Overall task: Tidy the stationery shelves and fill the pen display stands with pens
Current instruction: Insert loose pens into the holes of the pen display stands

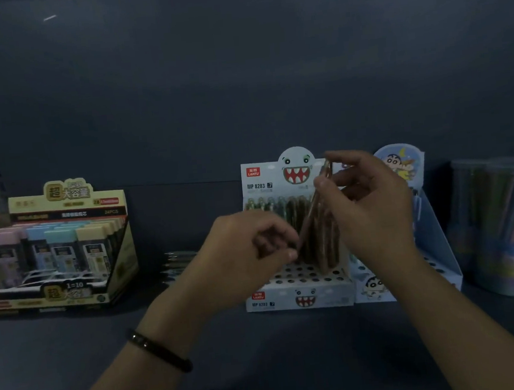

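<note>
Both hands are raised close together before the stand [301,293] on the shelf [263,349], joined by one pen [311,208]. Right hand [365,204], the higher, pinches the pen's top between thumb and fingertips. Left hand [245,252], lower with fingers curled, pinches its bottom end, so the pen slants above the stand's front holes.

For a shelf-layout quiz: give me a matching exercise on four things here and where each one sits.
Things:
1 yellow box
2 monster-face stand
3 clear tubs
4 loose pens

Places:
A far right of the shelf
B lying flat between two displays
C far left of the shelf
D centre, partly filled with upright pens

Pairs: 1-C, 2-D, 3-A, 4-B
</note>
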Motion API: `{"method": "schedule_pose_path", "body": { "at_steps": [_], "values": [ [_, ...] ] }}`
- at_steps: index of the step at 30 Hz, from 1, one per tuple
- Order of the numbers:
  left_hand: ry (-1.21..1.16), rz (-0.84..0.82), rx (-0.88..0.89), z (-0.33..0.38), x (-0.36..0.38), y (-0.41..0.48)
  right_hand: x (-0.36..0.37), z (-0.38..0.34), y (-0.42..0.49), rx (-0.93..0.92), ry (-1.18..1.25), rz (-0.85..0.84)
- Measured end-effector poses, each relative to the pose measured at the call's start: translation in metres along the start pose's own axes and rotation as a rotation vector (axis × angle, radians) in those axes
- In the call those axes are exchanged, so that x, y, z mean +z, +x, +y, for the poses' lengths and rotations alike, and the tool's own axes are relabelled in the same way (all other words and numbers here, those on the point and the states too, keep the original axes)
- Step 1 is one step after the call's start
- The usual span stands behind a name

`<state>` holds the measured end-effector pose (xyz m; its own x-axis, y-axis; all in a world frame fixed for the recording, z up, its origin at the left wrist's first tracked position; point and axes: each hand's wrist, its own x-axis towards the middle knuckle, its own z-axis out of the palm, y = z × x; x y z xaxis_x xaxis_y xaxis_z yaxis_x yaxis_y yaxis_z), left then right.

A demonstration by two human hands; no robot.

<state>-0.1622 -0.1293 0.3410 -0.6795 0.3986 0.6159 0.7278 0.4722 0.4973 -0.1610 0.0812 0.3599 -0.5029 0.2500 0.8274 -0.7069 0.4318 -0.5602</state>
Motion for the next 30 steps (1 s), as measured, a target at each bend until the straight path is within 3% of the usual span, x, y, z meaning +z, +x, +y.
{"method": "schedule_pose_path", "body": {
  "at_steps": [4,6,30],
  "values": [
    [0.15,-0.278,-0.027,-0.003,0.003,-0.003,-0.001,0.007,-0.002,-0.056,-0.182,-0.014],
    [0.179,-0.337,-0.02,-0.004,0.003,-0.003,0.002,0.01,-0.003,-0.06,-0.216,-0.028],
    [0.157,-0.303,-0.052,-0.005,0.006,-0.003,0.012,0.021,-0.003,-0.1,-0.455,-0.136]
  ]
}}
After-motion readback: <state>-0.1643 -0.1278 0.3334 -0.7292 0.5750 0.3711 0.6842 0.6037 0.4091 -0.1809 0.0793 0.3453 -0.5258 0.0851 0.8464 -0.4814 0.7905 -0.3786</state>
